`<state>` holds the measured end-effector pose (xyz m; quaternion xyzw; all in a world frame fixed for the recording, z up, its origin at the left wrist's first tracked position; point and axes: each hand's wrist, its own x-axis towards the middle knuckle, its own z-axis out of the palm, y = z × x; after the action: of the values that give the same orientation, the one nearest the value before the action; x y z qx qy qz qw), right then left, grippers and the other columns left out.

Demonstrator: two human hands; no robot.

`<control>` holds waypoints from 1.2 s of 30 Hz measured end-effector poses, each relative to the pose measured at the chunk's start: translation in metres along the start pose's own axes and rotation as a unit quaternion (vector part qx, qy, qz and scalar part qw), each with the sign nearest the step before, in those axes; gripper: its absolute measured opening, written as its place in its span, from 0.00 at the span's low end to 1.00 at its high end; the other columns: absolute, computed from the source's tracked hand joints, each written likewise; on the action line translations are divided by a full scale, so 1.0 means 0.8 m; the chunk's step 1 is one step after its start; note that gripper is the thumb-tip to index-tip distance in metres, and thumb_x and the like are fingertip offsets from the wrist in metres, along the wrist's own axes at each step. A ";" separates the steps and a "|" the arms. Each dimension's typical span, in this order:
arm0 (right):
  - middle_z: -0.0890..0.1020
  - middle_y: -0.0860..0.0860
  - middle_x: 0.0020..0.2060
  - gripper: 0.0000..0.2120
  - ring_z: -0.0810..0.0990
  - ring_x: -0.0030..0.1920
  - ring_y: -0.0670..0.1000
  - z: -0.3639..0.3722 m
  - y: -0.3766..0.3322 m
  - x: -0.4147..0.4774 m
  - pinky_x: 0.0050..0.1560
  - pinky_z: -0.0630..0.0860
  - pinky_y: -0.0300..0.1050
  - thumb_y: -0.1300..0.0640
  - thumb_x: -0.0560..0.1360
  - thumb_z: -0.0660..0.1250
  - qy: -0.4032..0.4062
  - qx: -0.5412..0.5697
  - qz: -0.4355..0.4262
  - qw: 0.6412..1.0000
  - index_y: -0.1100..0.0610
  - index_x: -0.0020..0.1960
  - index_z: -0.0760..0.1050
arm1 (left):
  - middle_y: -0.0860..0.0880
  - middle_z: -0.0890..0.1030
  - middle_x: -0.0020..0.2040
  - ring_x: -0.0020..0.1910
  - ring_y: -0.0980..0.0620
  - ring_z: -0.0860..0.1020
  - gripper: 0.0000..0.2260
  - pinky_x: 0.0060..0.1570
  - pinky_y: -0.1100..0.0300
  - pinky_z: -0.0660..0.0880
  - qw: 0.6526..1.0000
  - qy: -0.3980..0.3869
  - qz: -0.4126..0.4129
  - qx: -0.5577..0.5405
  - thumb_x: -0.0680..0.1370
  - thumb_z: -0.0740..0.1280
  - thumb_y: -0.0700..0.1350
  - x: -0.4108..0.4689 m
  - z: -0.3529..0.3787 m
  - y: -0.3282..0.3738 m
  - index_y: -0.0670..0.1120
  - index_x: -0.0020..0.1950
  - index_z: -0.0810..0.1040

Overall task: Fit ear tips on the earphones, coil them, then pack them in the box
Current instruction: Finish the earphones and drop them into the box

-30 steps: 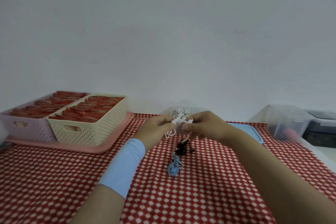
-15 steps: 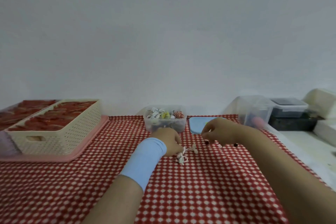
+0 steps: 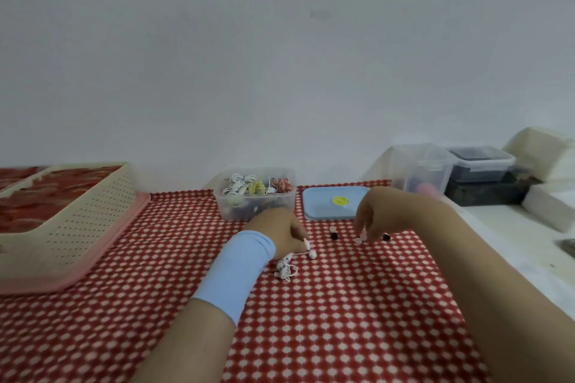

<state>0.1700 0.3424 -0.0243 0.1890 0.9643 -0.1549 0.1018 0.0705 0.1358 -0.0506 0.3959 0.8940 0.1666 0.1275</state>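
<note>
A: Pos. of earphones?

B: White earphones (image 3: 284,269) lie on the checked tablecloth (image 3: 342,305), approx. centre, touching the near edge of the left hand (image 3: 277,232).

A: Orientation?

B: Long axis runs diagonally. The coiled cable end is nearer the person and to the left. The bud end points away and to the right, w/ one bud (image 3: 312,254) flat on the cloth.

A: Left hand state?

B: It rests on the cloth w/ fingers curled, and the fingertips pinch the second bud. A blue wrist sleeve (image 3: 239,270) covers the forearm.

A: Right hand?

B: The right hand (image 3: 384,214) hangs above the cloth, fingers pointing down, tips at a small pale piece (image 3: 358,240). The area is blurred, so grip vs. touch can't be determined.

A: Other parts?

B: Two black ear tips (image 3: 334,235) sit on the cloth, one between the hands and one just right of the right hand's fingers. The clear box (image 3: 255,205) stands behind the left hand, holding coiled earphones in several colours. Its blue lid (image 3: 323,205) lies flat just beside it on the right. A cream basket (image 3: 71,221) on a pink tray (image 3: 102,246) is at far left.
</note>
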 end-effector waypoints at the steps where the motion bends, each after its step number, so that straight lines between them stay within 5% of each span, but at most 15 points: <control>1: 0.83 0.41 0.39 0.14 0.83 0.45 0.45 0.003 0.000 0.003 0.51 0.79 0.42 0.62 0.69 0.79 -0.005 0.002 0.001 1.000 0.42 0.41 0.84 | 0.57 0.83 0.55 0.52 0.57 0.80 0.10 0.54 0.64 0.74 1.000 0.015 0.002 -0.013 0.74 0.73 0.49 0.002 0.003 -0.003 0.53 0.55 0.84; 5: 0.85 0.40 0.41 0.12 0.83 0.47 0.46 0.006 -0.004 0.014 0.57 0.79 0.45 0.59 0.67 0.81 -0.013 -0.014 -0.010 1.000 0.42 0.39 0.85 | 0.57 0.83 0.47 0.47 0.59 0.80 0.07 0.48 0.67 0.74 0.992 0.057 0.002 -0.114 0.72 0.75 0.49 0.007 0.009 -0.010 0.54 0.49 0.82; 8: 0.86 0.40 0.43 0.06 0.83 0.48 0.45 0.004 -0.007 0.020 0.61 0.79 0.47 0.55 0.68 0.80 -0.004 0.003 -0.026 1.000 0.44 0.41 0.87 | 0.52 0.86 0.45 0.46 0.57 0.82 0.07 0.54 0.62 0.77 0.972 0.073 -0.007 -0.225 0.72 0.75 0.48 0.008 0.010 -0.012 0.54 0.48 0.81; 12: 0.87 0.41 0.42 0.06 0.85 0.45 0.46 0.002 -0.013 0.021 0.53 0.81 0.43 0.55 0.72 0.76 0.048 0.096 -0.053 0.993 0.44 0.41 0.87 | 0.55 0.86 0.44 0.49 0.60 0.83 0.09 0.59 0.62 0.74 0.936 0.075 -0.005 -0.345 0.73 0.75 0.46 0.007 0.009 -0.015 0.54 0.51 0.81; 15: 0.87 0.44 0.41 0.06 0.84 0.38 0.46 0.002 -0.022 0.020 0.42 0.78 0.37 0.58 0.74 0.73 0.074 0.175 -0.072 0.979 0.47 0.44 0.86 | 0.55 0.86 0.44 0.47 0.64 0.82 0.09 0.53 0.67 0.72 0.911 0.079 0.000 -0.405 0.77 0.71 0.44 0.007 0.007 -0.017 0.52 0.56 0.81; 18: 0.87 0.48 0.43 0.07 0.81 0.33 0.48 0.003 -0.027 0.018 0.37 0.76 0.37 0.60 0.75 0.73 0.096 0.258 -0.089 0.957 0.50 0.50 0.85 | 0.55 0.86 0.42 0.42 0.67 0.81 0.07 0.47 0.68 0.72 0.901 0.084 -0.001 -0.425 0.78 0.69 0.43 0.008 0.008 -0.020 0.51 0.55 0.83; 22: 0.88 0.48 0.44 0.06 0.78 0.32 0.49 0.008 -0.033 0.016 0.29 0.71 0.36 0.59 0.78 0.71 0.072 0.385 -0.105 0.914 0.52 0.52 0.86 | 0.53 0.86 0.46 0.45 0.63 0.82 0.07 0.55 0.63 0.74 0.894 0.101 -0.009 -0.436 0.81 0.65 0.44 0.012 0.012 -0.022 0.46 0.57 0.79; 28: 0.87 0.53 0.48 0.08 0.75 0.28 0.49 0.018 -0.045 0.018 0.26 0.68 0.38 0.60 0.78 0.71 0.011 0.498 -0.117 0.859 0.52 0.53 0.86 | 0.53 0.86 0.43 0.43 0.64 0.82 0.09 0.46 0.74 0.74 0.879 0.147 0.008 -0.453 0.80 0.67 0.42 0.010 0.013 -0.023 0.50 0.57 0.82; 32: 0.88 0.52 0.48 0.07 0.75 0.28 0.49 0.024 -0.050 0.019 0.24 0.66 0.37 0.62 0.79 0.69 0.003 0.518 -0.123 0.846 0.58 0.53 0.86 | 0.52 0.86 0.48 0.51 0.58 0.83 0.09 0.61 0.57 0.74 0.867 0.112 -0.005 -0.485 0.82 0.63 0.46 0.010 0.015 -0.027 0.55 0.55 0.83; 36: 0.87 0.58 0.47 0.08 0.74 0.26 0.49 0.030 -0.053 0.021 0.24 0.66 0.37 0.62 0.77 0.72 0.028 0.523 -0.127 0.843 0.54 0.54 0.86 | 0.53 0.85 0.54 0.56 0.59 0.81 0.10 0.64 0.58 0.73 0.874 0.130 0.002 -0.467 0.82 0.63 0.44 0.009 0.018 -0.029 0.55 0.58 0.81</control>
<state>0.1413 0.3026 -0.0398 0.0943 0.7584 -0.6422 -0.0595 0.0556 0.1296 -0.0739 0.2668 0.7196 0.6154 0.1798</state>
